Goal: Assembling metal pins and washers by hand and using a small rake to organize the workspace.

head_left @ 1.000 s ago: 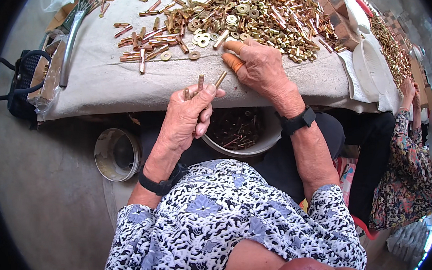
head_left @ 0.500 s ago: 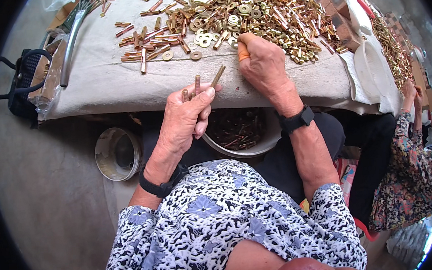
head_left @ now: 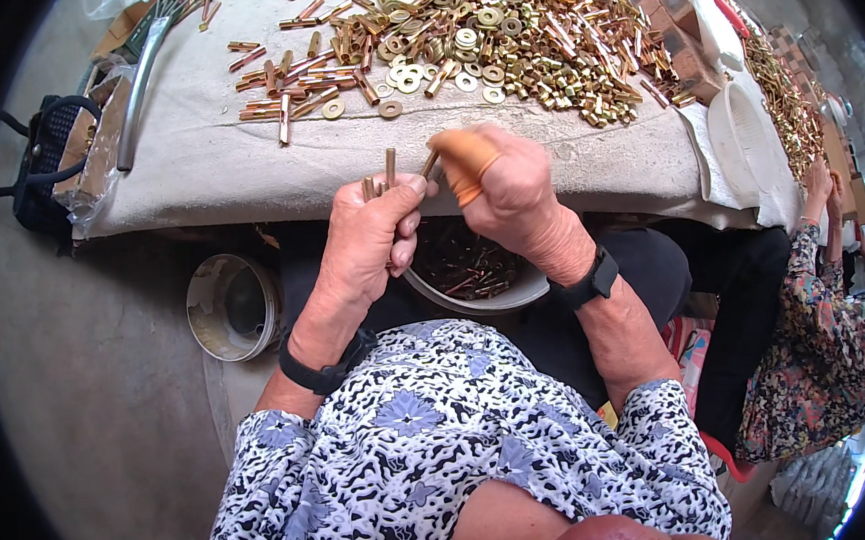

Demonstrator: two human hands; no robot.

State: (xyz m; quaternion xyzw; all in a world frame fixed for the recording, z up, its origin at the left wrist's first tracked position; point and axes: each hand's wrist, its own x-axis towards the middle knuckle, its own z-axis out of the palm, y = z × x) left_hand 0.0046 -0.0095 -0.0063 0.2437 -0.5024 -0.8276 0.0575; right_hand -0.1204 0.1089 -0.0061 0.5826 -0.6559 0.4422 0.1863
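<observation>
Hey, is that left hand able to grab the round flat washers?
Probably not easily: the left hand is holding several metal rods, though nothing seems to block its way to the washers.

Between the fingers of the left hand (head_left: pixel 362 237), rods (head_left: pixel 391 167). On the worktop (head_left: pixel 195 171) beyond both hands: washers (head_left: pixel 405 79) straight ahead, tubes (head_left: pixel 285 120) ahead left, nuts (head_left: pixel 580 84) ahead right, with bricks (head_left: pixel 686 57) farther right. Well left of the hands, a bag (head_left: pixel 41 157) beside a box (head_left: pixel 98 143). Below the hands, a bucket (head_left: pixel 463 305) holding metal pieces (head_left: pixel 472 262).
</observation>
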